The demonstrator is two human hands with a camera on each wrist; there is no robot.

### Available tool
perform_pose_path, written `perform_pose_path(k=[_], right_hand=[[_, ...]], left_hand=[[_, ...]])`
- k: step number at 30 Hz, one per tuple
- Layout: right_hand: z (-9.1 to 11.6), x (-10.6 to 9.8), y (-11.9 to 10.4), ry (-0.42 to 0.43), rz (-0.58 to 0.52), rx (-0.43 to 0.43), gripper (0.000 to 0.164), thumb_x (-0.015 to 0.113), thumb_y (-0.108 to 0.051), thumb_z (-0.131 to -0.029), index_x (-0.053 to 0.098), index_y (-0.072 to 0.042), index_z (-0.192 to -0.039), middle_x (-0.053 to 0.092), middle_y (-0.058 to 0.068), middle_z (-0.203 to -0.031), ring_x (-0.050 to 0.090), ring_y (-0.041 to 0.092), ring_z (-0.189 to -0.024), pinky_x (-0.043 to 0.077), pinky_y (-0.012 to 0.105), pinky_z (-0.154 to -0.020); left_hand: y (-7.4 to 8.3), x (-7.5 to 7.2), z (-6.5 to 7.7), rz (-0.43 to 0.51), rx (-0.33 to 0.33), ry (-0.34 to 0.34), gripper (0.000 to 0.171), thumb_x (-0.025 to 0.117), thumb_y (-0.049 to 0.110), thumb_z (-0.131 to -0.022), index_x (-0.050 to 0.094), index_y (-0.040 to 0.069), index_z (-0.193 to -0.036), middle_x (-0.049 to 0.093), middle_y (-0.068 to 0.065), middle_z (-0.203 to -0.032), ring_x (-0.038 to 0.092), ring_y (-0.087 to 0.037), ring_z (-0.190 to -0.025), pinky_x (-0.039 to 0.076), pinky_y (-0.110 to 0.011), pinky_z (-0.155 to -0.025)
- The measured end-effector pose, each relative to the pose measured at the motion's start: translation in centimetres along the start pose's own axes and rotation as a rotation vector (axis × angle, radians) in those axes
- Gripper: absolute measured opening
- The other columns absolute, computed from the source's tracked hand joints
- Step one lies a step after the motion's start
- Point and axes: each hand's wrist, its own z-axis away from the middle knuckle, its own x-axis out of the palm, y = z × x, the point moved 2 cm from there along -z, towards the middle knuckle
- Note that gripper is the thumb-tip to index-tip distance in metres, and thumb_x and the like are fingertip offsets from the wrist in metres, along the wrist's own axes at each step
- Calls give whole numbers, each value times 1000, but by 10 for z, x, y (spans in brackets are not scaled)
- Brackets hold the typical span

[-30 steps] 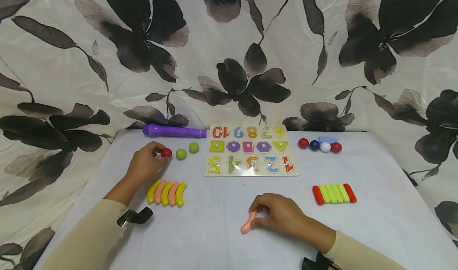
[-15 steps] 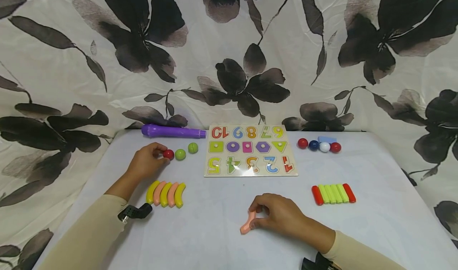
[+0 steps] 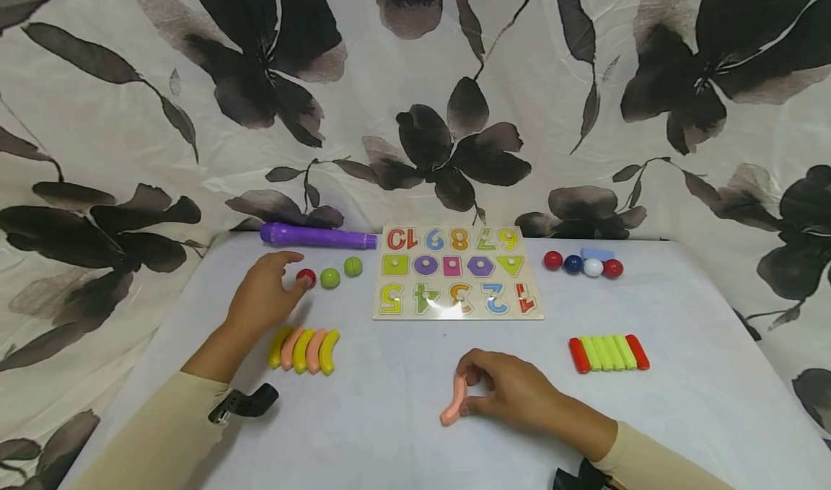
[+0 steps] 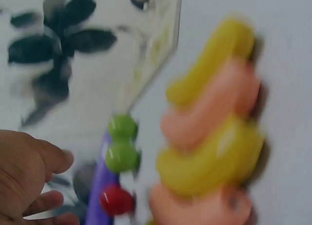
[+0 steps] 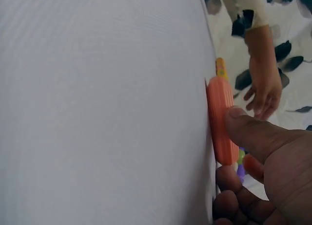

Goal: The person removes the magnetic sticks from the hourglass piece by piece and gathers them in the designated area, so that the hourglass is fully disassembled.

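Observation:
My left hand (image 3: 262, 295) is by a red ball (image 3: 306, 278), thumb and fingers spread apart. In the left wrist view, blurred, the left hand (image 4: 29, 178) shows beside the red ball with a gap between them. Two green balls (image 3: 330, 278) follow to its right. Between thumb and fingers, my right hand (image 3: 509, 389) pinches a curved pink stick (image 3: 454, 401) near the front middle of the table. The right wrist view shows the thumb (image 5: 239, 120) pressed on the ridged side of that pink stick (image 5: 221, 122). Yellow and pink curved sticks (image 3: 301, 350) lie in a row below the left hand.
A number puzzle board (image 3: 457, 309) lies at the back middle, beside a purple tube-like toy (image 3: 318, 237). Red, blue and white balls (image 3: 573, 264) line up at the back right before a blue block (image 3: 597, 253). Green and red sticks (image 3: 609, 353) form a row at right.
The left hand shifts the red ball slightly right toward the green balls, then its fingers spread and come off it. The right hand keeps its pinch on the pink stick, almost still.

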Motion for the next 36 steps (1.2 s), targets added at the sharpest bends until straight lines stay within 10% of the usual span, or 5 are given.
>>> perform_pose_path(k=[9,17,25,36], right_hand=[[2,-11,6,-89,-109,19,57,87,-23,-83,57,-18,-131,65,-15,-97,58,9,-86,51,26,-76],[5,-14,12,-73,-131,24,59,85,-17,-84,54,-12,-134,65,-12,-95,59,10,-83,51,25,-70],[7,-12,15,-61,-148,-19,59,84,-14,-85,53,-11,-135,64,-10,-94,58,9,-80,51,24,-68],[7,-14,17,-70,-135,-29,54,74,-2,-86,52,-9,-135,64,-11,-95,58,7,-79,51,24,-69]], left_hand=[[95,18,44,-55,328,-14,42,79,24,-91,66,10,-128,59,-12,-136,54,-34,-128,43,-53,-108],[150,66,82,-119,639,-343,39,76,36,-94,67,22,-128,60,3,-138,52,-19,-131,41,-41,-111],[172,97,101,-241,944,-466,55,73,45,-94,58,31,-144,51,2,-150,47,-18,-132,41,-37,-110],[168,105,98,-235,969,-432,43,82,44,-85,73,31,-125,61,3,-136,54,-16,-122,45,-32,-103]])
